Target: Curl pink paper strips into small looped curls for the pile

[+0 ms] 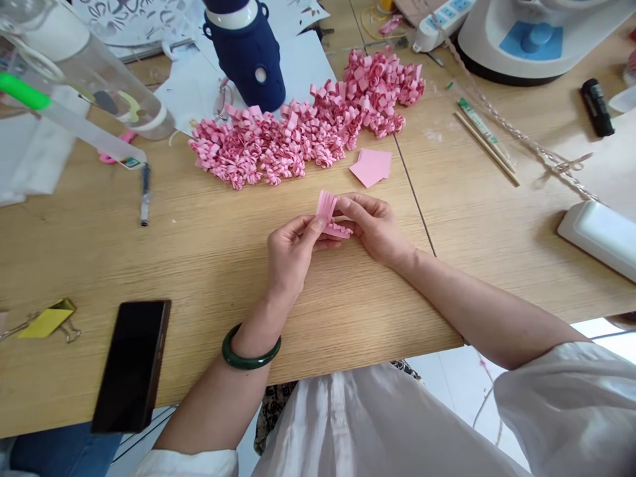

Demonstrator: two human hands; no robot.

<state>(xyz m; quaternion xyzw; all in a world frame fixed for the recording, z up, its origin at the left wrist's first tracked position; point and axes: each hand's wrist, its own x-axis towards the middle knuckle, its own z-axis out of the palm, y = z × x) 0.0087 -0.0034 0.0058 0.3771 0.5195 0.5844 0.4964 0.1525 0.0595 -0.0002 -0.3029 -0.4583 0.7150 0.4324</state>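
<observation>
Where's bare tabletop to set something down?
Two patches: left, between the pen, phone and left hand; right, between the wooden sticks, right forearm and white case. Crowded: the far side, with the blue bottle, clear bottle and pink paper curls.

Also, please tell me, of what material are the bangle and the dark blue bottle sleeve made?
Bangle: likely jade, perhaps glass or resin; polished deep green with bright highlights.
Bottle sleeve: probably silicone rubber, matte; the soft sheen and moulded side loops suggest it.
</observation>
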